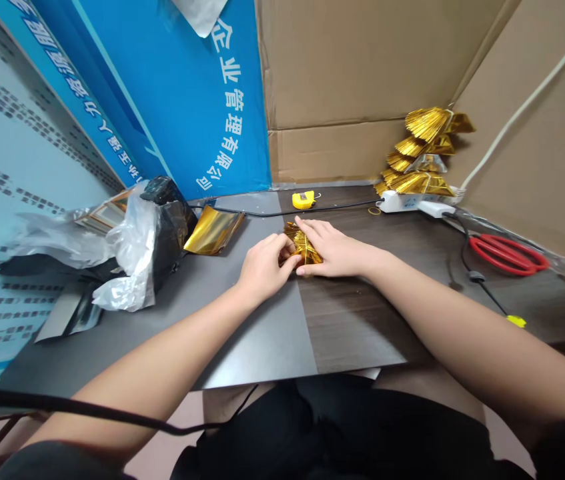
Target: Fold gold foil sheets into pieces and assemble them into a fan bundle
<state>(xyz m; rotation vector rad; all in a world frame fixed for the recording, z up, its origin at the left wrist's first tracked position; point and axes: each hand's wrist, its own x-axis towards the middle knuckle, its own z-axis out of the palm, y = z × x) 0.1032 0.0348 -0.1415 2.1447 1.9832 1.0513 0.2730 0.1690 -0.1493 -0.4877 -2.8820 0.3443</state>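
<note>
A pleated bundle of gold foil paper (306, 245), with a thin pale band around its middle, lies on the table between my hands. My left hand (268, 265) pinches its lower left edge, thumb and fingers curled in. From the right, my right hand (335, 248) grips the bundle's other side, fingers along the top and thumb at the bottom. Part of the bundle is hidden under the fingers. Left of my hands lies a stack of flat gold foil sheets (215, 230). Similar tied gold foil fans (422, 157) are piled at the back right.
Behind my hands sits a yellow tape measure (303, 199), near a black cable. A white power strip (407, 202) stands below the foil pile. Red-handled scissors (508, 255) lie at the right. Crumpled plastic bags (135, 240) fill the left side. Cardboard panels (352, 80) rise behind.
</note>
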